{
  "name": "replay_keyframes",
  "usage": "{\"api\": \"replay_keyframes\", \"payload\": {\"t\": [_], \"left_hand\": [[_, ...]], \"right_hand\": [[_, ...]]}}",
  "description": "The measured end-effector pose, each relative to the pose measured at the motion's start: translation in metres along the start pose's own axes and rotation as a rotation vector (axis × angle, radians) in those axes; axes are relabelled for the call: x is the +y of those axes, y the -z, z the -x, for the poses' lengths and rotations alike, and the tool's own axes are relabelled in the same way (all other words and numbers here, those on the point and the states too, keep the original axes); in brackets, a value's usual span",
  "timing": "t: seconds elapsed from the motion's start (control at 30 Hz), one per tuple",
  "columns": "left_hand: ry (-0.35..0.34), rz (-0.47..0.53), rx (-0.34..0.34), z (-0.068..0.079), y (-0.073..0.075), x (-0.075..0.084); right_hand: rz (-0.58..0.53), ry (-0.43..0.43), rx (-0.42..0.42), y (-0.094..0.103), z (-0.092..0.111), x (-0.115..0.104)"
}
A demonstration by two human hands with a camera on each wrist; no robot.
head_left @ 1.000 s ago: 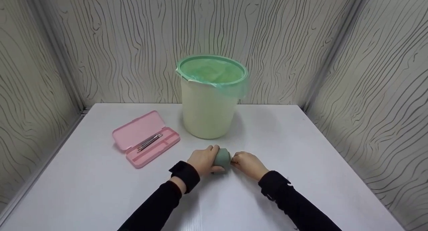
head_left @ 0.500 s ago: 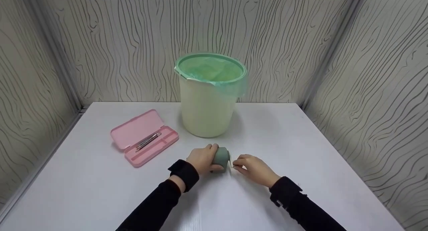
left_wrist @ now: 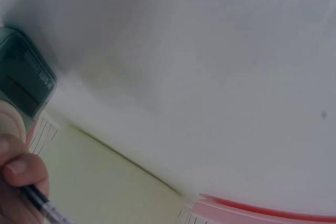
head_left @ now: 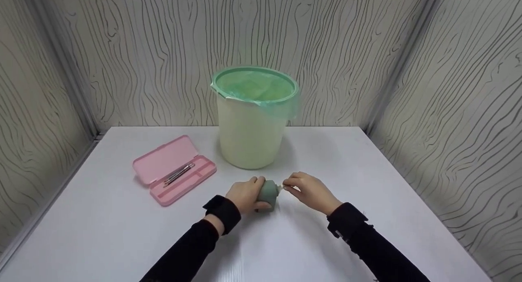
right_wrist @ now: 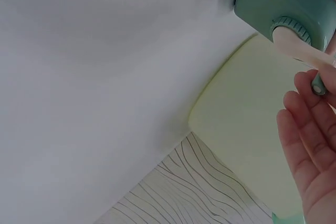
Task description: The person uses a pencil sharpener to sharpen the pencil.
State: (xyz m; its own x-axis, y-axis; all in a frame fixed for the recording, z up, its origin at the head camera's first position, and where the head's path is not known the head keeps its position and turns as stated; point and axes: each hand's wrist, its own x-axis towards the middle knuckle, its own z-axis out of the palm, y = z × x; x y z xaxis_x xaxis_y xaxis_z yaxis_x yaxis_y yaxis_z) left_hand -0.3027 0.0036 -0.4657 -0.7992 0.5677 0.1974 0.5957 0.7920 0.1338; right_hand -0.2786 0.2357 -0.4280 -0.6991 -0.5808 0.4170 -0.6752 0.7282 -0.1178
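A green crank pencil sharpener (head_left: 268, 195) is on the table in front of the bin. My left hand (head_left: 244, 195) grips its body, with the thumb at the near side. In the left wrist view, its clear drawer (left_wrist: 23, 74) faces the camera, and a dark, silver-patterned pencil (left_wrist: 39, 200) shows under my left fingers (left_wrist: 26, 169), below a cream collar (left_wrist: 9, 120). My right hand (head_left: 312, 192) pinches the small green knob (right_wrist: 318, 84) of the cream crank arm (right_wrist: 299, 48). Three right fingers (right_wrist: 299, 150) are partly extended in the right wrist view.
An open pink pencil case (head_left: 175, 169) with several pencils (head_left: 178, 175) lies to the left. Behind the sharpener stands a pale bin (head_left: 251, 131) with a green rim and bag liner. Wood-patterned walls (head_left: 163, 49) enclose the white table (head_left: 102, 216) at the back and sides.
My right hand dipped toward the near side, then rose toward the far side, turning the crank arm. My left hand and the sharpener have stayed nearly in place.
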Motion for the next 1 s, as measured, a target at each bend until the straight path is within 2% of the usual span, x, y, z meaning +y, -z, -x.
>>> {"api": "replay_keyframes", "payload": {"t": [0.33, 0.47, 0.67, 1.0], "left_hand": [[-0.009, -0.004, 0.015, 0.001, 0.0, -0.005], [-0.031, -0.03, 0.043, 0.003, -0.002, -0.002], [-0.054, -0.034, 0.07, 0.007, -0.01, 0.005], [-0.046, -0.049, 0.091, 0.005, -0.003, 0.0]], "right_hand": [[0.052, -0.033, 0.012, -0.003, -0.016, 0.001], [0.107, -0.068, 0.018, -0.014, -0.022, 0.004], [0.145, -0.12, -0.068, -0.039, -0.021, 0.012], [0.11, -0.155, -0.168, -0.048, -0.026, 0.014]]}}
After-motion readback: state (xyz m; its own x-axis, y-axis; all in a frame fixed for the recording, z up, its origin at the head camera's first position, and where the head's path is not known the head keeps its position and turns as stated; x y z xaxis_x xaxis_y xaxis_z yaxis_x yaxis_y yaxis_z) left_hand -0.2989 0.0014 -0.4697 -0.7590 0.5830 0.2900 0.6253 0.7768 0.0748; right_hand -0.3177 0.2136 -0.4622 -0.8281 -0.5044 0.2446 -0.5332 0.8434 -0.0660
